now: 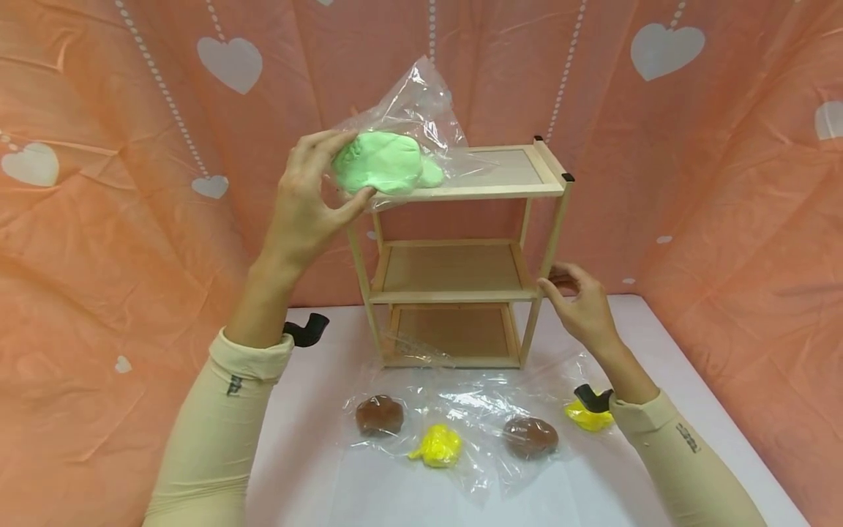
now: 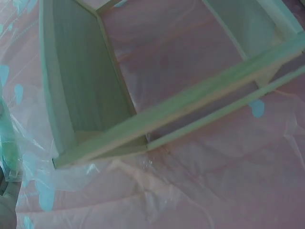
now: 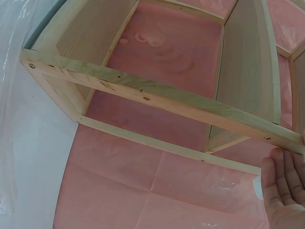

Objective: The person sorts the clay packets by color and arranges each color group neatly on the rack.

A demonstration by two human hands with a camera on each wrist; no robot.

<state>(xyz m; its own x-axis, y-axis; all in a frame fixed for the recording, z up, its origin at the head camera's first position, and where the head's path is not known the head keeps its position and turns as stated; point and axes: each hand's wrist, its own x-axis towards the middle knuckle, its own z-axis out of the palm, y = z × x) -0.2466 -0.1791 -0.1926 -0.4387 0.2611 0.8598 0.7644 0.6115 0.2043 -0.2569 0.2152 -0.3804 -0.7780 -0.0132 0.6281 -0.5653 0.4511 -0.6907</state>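
My left hand (image 1: 306, 194) pinches a light green lump (image 1: 378, 162) in a clear plastic bag (image 1: 421, 102) at the left end of the wooden rack's top shelf (image 1: 487, 193). A smaller green piece (image 1: 431, 172) lies beside the lump in the plastic. Only a sliver of the left hand (image 2: 8, 202) and of the green lump (image 2: 8, 143) shows in the left wrist view. Beside the rack's right post, at middle-shelf height, is my right hand (image 1: 582, 307), its thumb at the post. In the right wrist view the right hand (image 3: 285, 188) lies against the wooden post (image 3: 157, 98).
On the white table (image 1: 296, 468), in front of the rack, lie a brown lump (image 1: 379, 416), a yellow lump (image 1: 440, 446), another brown lump (image 1: 530, 438) and a second yellow one (image 1: 588, 416), all in clear plastic. A pink curtain (image 1: 132, 256) hangs behind and at the sides.
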